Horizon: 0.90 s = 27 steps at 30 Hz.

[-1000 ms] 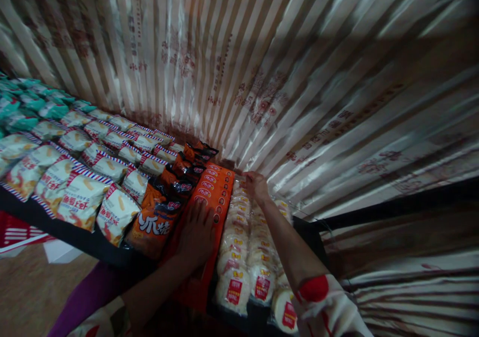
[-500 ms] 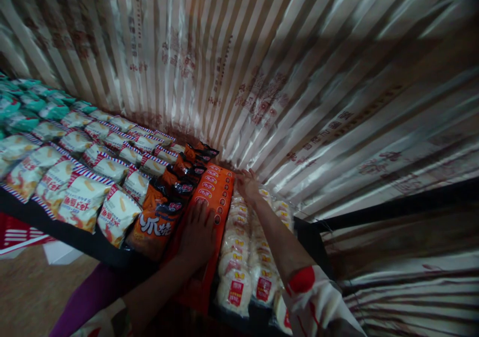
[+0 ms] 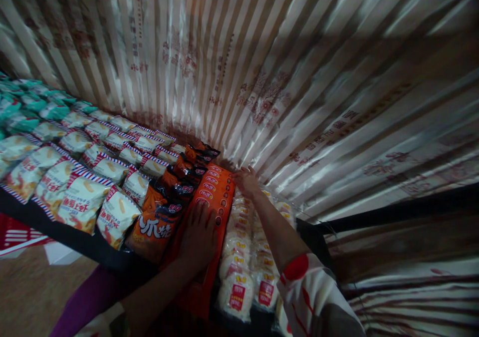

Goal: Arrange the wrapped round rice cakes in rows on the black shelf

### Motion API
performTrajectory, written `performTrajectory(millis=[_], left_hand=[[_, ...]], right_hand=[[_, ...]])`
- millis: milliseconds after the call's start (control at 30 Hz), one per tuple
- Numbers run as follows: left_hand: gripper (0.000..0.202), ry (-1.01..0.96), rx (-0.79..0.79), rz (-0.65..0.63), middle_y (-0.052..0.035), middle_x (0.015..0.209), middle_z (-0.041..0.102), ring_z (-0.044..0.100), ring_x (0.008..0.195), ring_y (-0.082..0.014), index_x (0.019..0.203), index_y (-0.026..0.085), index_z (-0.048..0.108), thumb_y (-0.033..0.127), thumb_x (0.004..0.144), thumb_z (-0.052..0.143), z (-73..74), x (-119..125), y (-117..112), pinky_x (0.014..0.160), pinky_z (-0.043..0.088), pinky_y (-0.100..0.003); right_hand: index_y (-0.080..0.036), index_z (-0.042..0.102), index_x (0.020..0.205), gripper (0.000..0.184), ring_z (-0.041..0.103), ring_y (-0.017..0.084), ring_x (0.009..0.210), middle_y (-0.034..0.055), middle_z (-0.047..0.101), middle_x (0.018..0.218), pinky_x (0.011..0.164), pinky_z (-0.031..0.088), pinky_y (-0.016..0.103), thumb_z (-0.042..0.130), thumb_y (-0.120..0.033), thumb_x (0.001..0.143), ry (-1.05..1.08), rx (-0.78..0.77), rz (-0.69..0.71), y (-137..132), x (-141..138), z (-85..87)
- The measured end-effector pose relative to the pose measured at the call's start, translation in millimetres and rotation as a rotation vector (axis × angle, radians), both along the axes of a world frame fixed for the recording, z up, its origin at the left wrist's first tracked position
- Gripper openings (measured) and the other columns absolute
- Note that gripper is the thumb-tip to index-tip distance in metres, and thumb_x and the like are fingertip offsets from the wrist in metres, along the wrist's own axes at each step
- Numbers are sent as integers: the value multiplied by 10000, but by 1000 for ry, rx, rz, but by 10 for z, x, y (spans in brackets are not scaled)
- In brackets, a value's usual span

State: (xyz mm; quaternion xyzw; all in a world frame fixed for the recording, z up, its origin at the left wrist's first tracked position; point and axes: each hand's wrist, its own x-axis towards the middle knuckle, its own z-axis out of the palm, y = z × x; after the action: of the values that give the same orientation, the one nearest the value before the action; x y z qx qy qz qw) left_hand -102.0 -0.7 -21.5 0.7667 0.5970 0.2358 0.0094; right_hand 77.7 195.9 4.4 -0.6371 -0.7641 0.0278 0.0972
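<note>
My left hand (image 3: 199, 234) lies flat, fingers stretched out, on a long orange snack pack (image 3: 213, 189) that runs from the shelf's front edge toward the wall. My right hand (image 3: 245, 179) reaches to the far end of the rows of white round rice-cracker packs (image 3: 239, 257), fingers spread, touching the back end next to the orange pack's far corner. It holds nothing that I can see. Dark orange-and-black snack bags (image 3: 155, 227) lie just left of the orange pack.
White snack bags with red-blue striped edges (image 3: 84, 197) fill the shelf to the left; teal bags (image 3: 22, 107) lie at the far left. A striped, shiny curtain (image 3: 280, 67) hangs behind. The black shelf edge (image 3: 75, 237) runs along the front, above a brown floor.
My right hand has crept a little farther back and left along the rice-cracker rows toward the orange pack's far corner. My left hand stays flat on the orange pack.
</note>
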Motion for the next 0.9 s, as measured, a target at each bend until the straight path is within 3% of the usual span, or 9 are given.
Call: performTrajectory(millis=[200,467,900], left_hand=[[412,-5,-9,-11,-145,1379,434,310,1326,-299,1245,135,505,283,872,411,-7,-1,6,1068,284,-501],[413,-20,11,-10,-137,1386,426,294,1333,-297,1252,148,495,292,874,415,-20,-7,6,1065,287,-498],[425,-11,-16,-13,-139,1402,405,290,1336,-296,1265,147,484,288,869,423,-12,-7,1,1078,270,-488]], right_hand=[[-210,699,877,173,231,288,1334,54,524,1302,997,236,467,573,-253,767,-12,-23,-128,7,-71,20],[-190,693,803,140,263,301,1304,66,569,1253,979,236,479,564,-225,763,-47,70,-90,33,-72,-47],[-203,688,795,156,338,275,1271,44,629,1140,998,254,442,536,-207,760,-41,27,-111,44,-61,-32]])
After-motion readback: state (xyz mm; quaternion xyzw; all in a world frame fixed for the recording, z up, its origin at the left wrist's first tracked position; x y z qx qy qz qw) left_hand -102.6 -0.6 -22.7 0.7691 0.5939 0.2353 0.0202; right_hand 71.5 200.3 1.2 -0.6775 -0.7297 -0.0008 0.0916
